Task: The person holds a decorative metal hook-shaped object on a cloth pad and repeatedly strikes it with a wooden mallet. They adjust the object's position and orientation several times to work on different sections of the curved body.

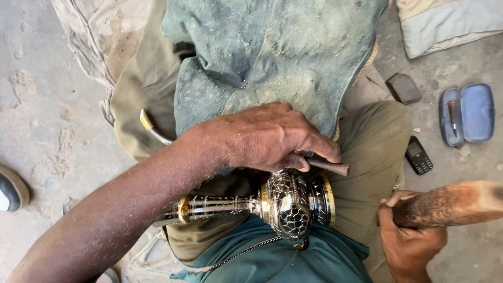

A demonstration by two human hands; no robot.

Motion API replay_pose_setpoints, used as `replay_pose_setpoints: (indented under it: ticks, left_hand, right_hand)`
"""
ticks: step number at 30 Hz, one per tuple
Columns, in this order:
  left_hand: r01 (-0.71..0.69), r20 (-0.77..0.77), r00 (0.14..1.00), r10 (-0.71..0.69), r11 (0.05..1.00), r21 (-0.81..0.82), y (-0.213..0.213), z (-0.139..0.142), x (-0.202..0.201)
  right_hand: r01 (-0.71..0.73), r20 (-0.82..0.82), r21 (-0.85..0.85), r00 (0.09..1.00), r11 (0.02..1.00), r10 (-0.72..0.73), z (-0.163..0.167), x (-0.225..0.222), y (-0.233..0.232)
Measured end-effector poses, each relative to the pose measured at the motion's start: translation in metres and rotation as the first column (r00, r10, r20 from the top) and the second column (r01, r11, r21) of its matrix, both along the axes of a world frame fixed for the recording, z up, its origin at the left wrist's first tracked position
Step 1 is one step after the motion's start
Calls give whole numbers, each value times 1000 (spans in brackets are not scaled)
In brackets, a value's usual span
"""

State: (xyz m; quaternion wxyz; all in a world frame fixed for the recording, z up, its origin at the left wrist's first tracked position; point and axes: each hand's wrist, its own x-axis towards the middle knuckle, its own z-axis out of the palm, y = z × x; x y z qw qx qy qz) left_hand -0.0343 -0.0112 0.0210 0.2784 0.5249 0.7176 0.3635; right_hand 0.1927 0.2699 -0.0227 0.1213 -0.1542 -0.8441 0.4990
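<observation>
1 head-worn camera looks steeply down, close over the person's lap [367,152], with concrete floor [42,105] at both sides.

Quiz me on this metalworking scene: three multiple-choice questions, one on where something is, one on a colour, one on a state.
1. Where does the ornate metal vessel lie?
A. on the floor
B. across the person's lap
C. in the open case

2. What colour is the mobile phone?
A. black
B. red
C. white

3. How is the blue case on the floor?
A. shut
B. wrapped in cloth
C. open

Answers: 1 B, it rests on the legs under the left hand. 2 A, its body is dark black. 3 C, both halves lie spread, a small tool inside. The right hand grips a wooden mallet.
</observation>
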Motion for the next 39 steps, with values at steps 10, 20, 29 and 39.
replay_pose_setpoints:
  ticks: [10, 20, 29, 39]
  left_hand:
    - [-213, 61, 976, 208, 971, 107, -19, 9, 4]
    - [-303, 82, 951, 298, 951, 59, -17, 0, 14]
    - [-265, -10, 963, 269, 953, 148, -12, 5, 11]
    - [-713, 512, 606, 608, 702, 11, -64, 10, 22]
  right_hand:
    - [-11, -12, -248, 1000, 969, 8, 21, -16, -3]
    - [-252, 302, 67, 927, 965, 221, 69, -41, 15]
    - [-351, 378, 81, 877, 933, 297, 68, -52, 30]
    - [-101, 53, -207, 992, 973, 115, 38, -10, 3]
